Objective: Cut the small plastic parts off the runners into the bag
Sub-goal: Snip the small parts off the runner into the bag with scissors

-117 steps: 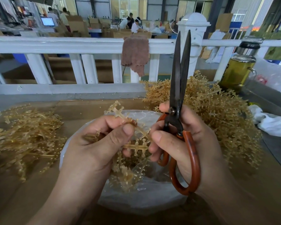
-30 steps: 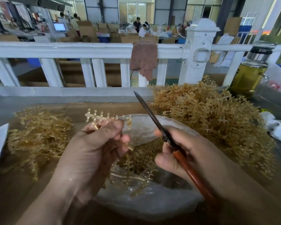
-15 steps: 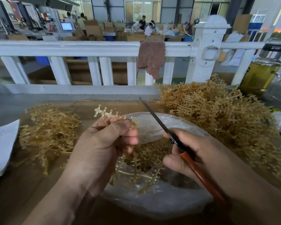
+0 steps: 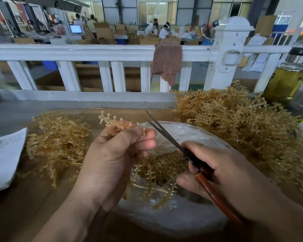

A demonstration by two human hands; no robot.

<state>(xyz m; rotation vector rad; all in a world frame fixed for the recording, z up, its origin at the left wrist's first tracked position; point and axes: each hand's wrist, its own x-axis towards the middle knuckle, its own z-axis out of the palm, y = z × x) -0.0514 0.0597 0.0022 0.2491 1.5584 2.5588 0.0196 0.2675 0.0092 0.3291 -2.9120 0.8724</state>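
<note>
My left hand (image 4: 115,158) grips a translucent amber runner (image 4: 110,121) with small parts along it; its end sticks out up and left of my fingers. My right hand (image 4: 215,172) holds scissors (image 4: 166,135) with orange-brown handles, the dark blades slightly parted and pointing up-left, their tips just right of the runner. Below both hands a clear plastic bag (image 4: 191,135) stands open, holding several cut amber parts (image 4: 164,165) and some runner pieces.
A big heap of uncut runners (image 4: 238,123) lies right of the bag and a smaller heap of runners (image 4: 58,142) lies on the left. White paper (image 4: 3,156) sits at the left edge. A white railing (image 4: 94,53) with a brown cloth (image 4: 166,63) closes the back; a glass bottle (image 4: 289,77) stands far right.
The scissors swung down from upright to point up-left beside the runner, and their blades have parted a little. My left hand turned the runner so its end sticks out up-left.
</note>
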